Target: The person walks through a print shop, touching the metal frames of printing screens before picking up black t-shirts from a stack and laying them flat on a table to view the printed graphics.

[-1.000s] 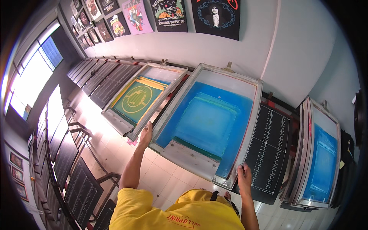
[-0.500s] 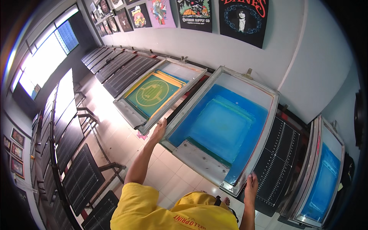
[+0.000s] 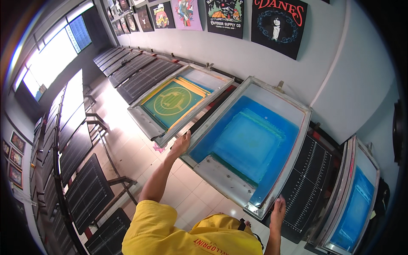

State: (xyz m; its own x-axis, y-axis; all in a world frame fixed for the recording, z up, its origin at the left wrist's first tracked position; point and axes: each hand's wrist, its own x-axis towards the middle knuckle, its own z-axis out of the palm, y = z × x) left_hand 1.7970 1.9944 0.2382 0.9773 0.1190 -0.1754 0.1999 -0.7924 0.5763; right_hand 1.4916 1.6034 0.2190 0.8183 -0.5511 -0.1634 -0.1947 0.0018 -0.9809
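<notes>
A large screen printing frame (image 3: 199, 168) with a metal border and blue mesh lies in front of me, tilted in the view. A flat grey strip (image 3: 223, 175) with a dark green edge runs along its near side. My left hand (image 3: 180, 144) has its fingers closed on the frame's left edge. By the near right corner, my right hand (image 3: 277, 211) has its fingers bent together against the frame's edge; part of that grip is hidden. Black platens (image 3: 304, 176) with white scale marks sit beside and partly under the frame.
To the left lies another screen frame (image 3: 193, 124) with green and yellow mesh. Blue-mesh frames (image 3: 355, 212) stand at the far right. Rows of black platens (image 3: 90, 193) on metal stands fill the left side. Printed designs (image 3: 278, 25) hang on the wall.
The view has shifted slightly, so the wall and its prints sit lower and further right. My left hand sits a little further right in the picture; both hands stay by the frame's edges.
</notes>
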